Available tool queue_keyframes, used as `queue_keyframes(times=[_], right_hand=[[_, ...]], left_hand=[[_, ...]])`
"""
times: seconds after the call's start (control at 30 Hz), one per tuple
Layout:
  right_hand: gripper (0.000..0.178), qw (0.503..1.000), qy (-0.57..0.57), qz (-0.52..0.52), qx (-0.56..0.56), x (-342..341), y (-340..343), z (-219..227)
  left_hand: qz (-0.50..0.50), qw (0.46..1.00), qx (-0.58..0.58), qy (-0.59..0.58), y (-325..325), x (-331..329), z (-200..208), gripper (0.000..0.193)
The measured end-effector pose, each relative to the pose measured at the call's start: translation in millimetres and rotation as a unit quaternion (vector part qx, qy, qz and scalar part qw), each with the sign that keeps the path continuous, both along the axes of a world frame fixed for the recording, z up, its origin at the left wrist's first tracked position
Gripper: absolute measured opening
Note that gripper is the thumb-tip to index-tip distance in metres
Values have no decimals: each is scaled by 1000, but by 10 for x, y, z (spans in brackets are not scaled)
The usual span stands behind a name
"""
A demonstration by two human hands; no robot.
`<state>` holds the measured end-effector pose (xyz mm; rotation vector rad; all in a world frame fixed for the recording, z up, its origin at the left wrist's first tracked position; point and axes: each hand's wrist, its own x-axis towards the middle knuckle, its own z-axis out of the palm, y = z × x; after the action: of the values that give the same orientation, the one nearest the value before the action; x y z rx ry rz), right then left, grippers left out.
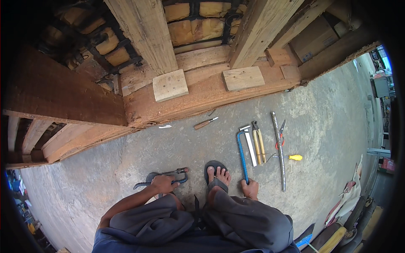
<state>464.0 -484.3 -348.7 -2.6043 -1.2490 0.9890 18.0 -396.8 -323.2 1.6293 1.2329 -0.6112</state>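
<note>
My left hand (163,184), at the left foot, is closed round a blue and dark metal tool (180,172) with a looped frame and a brownish end; its exact kind does not show. On the right, my right hand (249,189) grips the lower end of a blue bar (241,154) that bends over at its top. Beside this bar lies a silver T-shaped tool (250,147). Pincers (258,143) with long yellowish handles come after it. Farther right lie a long metal rod (280,156), a red-handled cutting tool (279,140) partly behind the rod, and a yellow-handled screwdriver (295,157).
A wooden frame (190,92) with upright posts and small blocks stands across the far side. Near it, a wooden-handled knife (206,122) and a white scrap (165,126) lie on the concrete floor (105,168). Cloth and rolled material (348,194) are at the right.
</note>
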Motion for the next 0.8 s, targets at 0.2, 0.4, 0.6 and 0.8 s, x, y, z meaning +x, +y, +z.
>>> queue_keyframes(times=[0.2, 0.4, 0.6, 0.8], right_hand=[[38, 1000, -5, -5, 0, 0, -52, -25], [39, 1000, -16, 11, 19, -14, -23, -35], [39, 1000, -9, -3, 21, -40, -20, -11], [39, 999, -20, 13, 23, -29, -42, -23]], left_hand=[[21, 999, -26, -18, 136, 8, 81, 55], [65, 996, -59, -28, 153, -62, -2, 55], [85, 992, -76, -44, 185, -76, -15, 54], [30, 996, -58, -62, 189, -75, -48, 42]])
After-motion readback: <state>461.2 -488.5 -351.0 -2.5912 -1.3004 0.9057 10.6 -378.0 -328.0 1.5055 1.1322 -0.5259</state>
